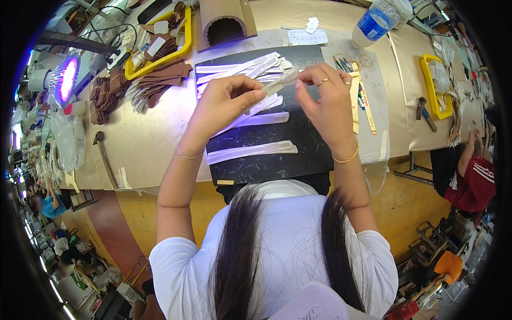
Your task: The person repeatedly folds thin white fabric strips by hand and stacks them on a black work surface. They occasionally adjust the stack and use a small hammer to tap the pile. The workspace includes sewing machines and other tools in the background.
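Note:
My left hand is closed, thumb against fingers, on one end of a pale strip raised above a black mat. The strip's other end reaches toward my right hand, whose thumb and index finger stand a little apart beside it; whether they touch it is hard to make out. Under and beyond my left hand lies a pile of similar white strips. Closer to me on the mat rest one short stack of strips and another stack.
Brown strips lie by a yellow basket at the back left. A hammer is at left, a lit lamp above. A cardboard tube, plastic bottle and pens stand or lie beyond the mat. People work on both sides.

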### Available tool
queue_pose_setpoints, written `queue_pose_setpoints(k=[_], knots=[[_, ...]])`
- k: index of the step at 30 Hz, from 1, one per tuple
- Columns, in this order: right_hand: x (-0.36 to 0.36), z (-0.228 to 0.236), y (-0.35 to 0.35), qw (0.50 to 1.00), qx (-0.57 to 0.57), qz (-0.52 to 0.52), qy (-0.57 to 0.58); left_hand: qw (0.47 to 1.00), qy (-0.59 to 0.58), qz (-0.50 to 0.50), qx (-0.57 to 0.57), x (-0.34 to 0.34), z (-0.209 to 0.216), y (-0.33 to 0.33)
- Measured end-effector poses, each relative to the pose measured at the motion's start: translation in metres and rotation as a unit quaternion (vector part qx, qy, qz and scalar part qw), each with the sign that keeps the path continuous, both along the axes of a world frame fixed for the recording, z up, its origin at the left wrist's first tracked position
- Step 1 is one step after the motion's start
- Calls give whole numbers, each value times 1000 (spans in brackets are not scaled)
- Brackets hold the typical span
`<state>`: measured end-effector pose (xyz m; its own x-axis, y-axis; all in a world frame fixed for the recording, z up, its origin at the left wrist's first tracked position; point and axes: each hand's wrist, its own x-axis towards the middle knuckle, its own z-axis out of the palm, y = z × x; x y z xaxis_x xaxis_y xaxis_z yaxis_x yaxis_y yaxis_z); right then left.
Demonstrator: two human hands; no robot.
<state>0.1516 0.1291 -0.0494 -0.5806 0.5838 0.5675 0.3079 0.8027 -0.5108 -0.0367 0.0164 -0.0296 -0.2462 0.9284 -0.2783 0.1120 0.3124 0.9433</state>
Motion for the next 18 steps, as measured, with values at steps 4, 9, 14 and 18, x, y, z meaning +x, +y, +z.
queue_pose_setpoints(k=[4,9,14,18], knots=[[19,-1,10,999,-23,-47,-5,997,42,-34,-48,-6,-3,-11],[32,0,12,997,-46,-58,-10,958,280,-54,7,-2,-41,-21],[27,-5,5,997,-69,-32,-13,917,384,80,68,-8,-62,5],[24,-5,4,998,-60,-25,-11,867,478,59,128,-14,-86,25]])
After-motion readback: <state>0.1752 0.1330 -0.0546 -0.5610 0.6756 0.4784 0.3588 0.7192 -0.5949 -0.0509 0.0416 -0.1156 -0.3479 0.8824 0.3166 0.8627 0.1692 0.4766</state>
